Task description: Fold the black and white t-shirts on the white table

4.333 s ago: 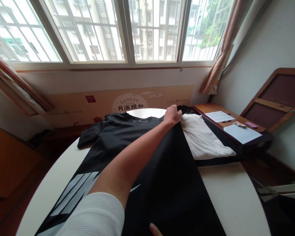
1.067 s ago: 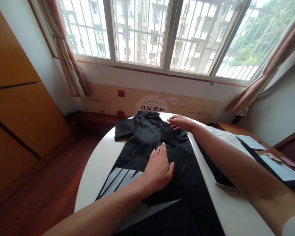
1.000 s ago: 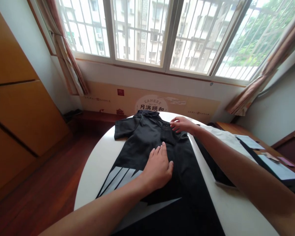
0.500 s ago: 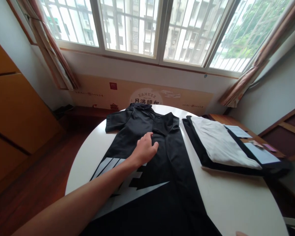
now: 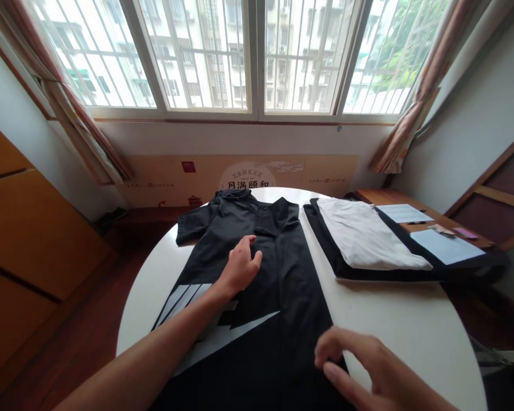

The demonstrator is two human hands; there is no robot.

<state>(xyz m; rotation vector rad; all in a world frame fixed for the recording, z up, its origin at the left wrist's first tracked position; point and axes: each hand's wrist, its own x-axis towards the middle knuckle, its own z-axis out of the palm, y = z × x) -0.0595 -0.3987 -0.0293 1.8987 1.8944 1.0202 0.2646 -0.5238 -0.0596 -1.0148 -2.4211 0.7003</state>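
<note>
A black T-shirt [image 5: 282, 285] with a pale grey print lies spread lengthwise on a round white table [image 5: 389, 325], its collar at the far side. My left hand [image 5: 240, 265] rests palm down on the shirt's middle, holding nothing. My right hand [image 5: 360, 365] hovers at the bottom of the view, fingers curled and apart, close to the shirt's right edge. It holds nothing. To the right, a folded white cloth [image 5: 364, 237] lies on a black garment [image 5: 329, 260]. The shirt's lower end runs out of view.
Behind the table's right side stands a wooden desk [image 5: 394, 197] with pale sheets of paper [image 5: 448, 246] and a small pink card [image 5: 465, 233]. Orange wardrobe doors [image 5: 29, 240] fill the left, a wooden frame [image 5: 497, 194] leans at right, and a barred window runs behind.
My right hand has come into view at the lower right over the table. The view has shifted slightly, and my left hand stays on the shirt.
</note>
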